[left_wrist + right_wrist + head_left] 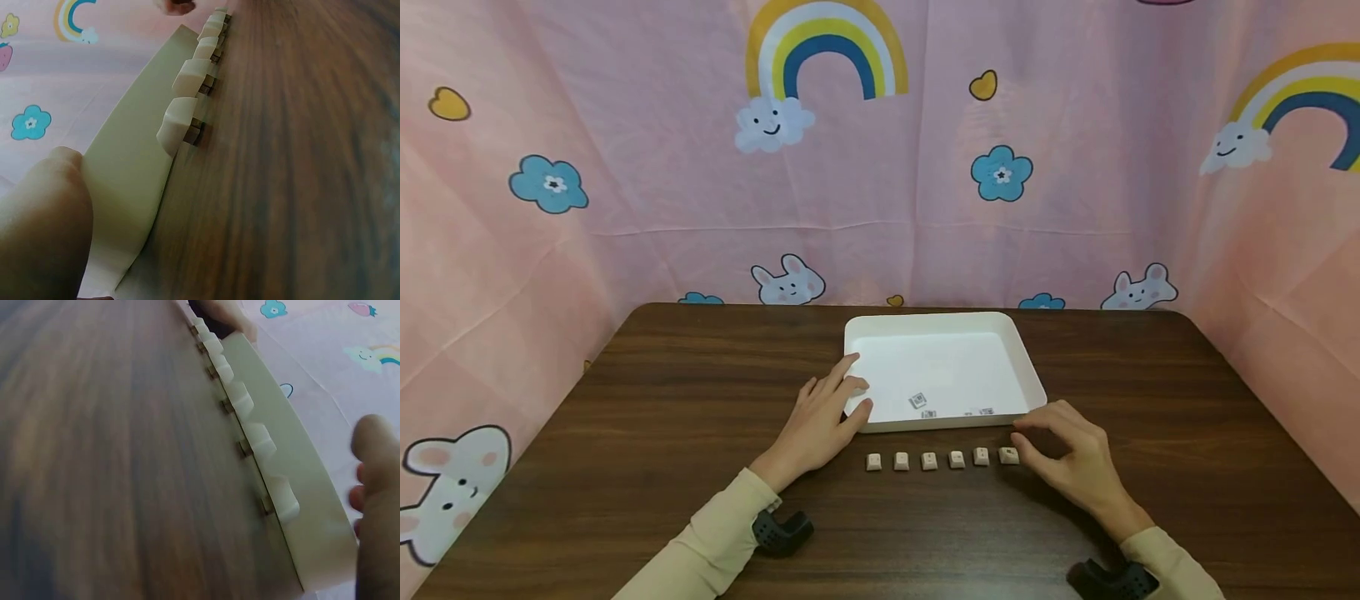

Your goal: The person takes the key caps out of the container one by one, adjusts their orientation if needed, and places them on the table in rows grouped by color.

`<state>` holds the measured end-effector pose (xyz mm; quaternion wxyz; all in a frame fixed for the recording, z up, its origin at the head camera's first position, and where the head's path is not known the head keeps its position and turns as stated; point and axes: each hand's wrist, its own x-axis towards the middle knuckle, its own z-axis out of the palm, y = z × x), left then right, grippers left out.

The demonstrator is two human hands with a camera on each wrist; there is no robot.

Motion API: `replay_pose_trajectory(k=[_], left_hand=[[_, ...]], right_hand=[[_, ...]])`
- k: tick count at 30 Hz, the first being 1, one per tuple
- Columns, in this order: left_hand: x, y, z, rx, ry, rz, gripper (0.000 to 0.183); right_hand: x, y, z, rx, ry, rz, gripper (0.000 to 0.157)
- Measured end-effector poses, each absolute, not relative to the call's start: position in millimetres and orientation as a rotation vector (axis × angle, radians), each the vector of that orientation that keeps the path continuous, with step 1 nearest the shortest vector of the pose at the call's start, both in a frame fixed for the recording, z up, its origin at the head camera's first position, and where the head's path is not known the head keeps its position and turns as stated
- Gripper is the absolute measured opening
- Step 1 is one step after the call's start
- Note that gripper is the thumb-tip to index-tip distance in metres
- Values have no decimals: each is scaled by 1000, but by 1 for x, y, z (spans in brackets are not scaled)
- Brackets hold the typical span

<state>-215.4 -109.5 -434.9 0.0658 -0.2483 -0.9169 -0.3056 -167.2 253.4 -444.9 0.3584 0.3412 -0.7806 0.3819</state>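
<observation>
A dark wood worktop carries a white tray. The left hand, fingers spread, rests at the tray's left edge; a light, steady touch should keep it from sliding. The right hand has thumb and forefinger narrowly apart, nothing visible between them, near the tray's front right corner. Six keycaps line up before the tray's front wall; gripping each by its sides would likely avoid nudging neighbours.
</observation>
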Motion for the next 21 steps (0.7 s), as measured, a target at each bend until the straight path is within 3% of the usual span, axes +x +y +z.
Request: replay_pose_trajectory(k=[4,21], left_hand=[[-218,-112,-433,-750,-2762,-912,34],[-216,-109,-434,-748,-2783,-904,34]], right_hand=[[-171,244,-439,844,-2058,904,37],[-174,197,-421,660,-2679,506,38]])
